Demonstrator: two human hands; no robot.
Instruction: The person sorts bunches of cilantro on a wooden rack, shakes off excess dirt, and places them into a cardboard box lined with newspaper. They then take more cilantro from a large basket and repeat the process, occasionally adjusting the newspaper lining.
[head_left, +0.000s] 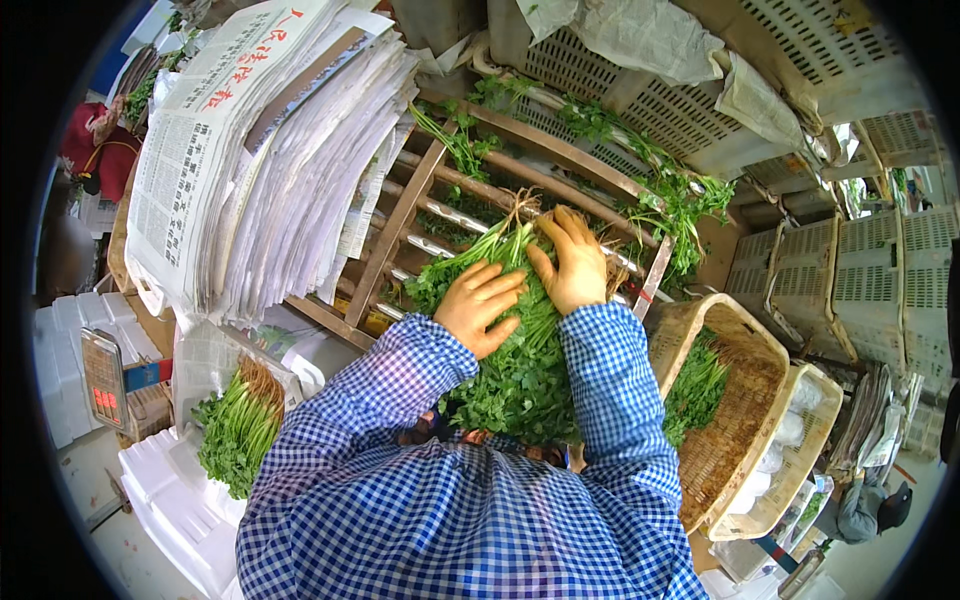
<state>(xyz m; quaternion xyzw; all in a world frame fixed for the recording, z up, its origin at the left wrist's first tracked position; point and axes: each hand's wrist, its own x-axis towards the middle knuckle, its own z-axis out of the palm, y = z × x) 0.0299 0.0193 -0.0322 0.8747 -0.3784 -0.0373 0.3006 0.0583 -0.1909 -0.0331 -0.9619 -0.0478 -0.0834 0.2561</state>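
Over a barred rack (393,238), left hand (483,310) and right hand (575,263) touch leafy greens (528,375) between them; whether clamped, I cannot tell.

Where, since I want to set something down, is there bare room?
The top of the newspaper stack, left of the slatted rack, looks bare; so does the white box below the left-side bunch. It's crowded where the left hand and right hand touch greens.
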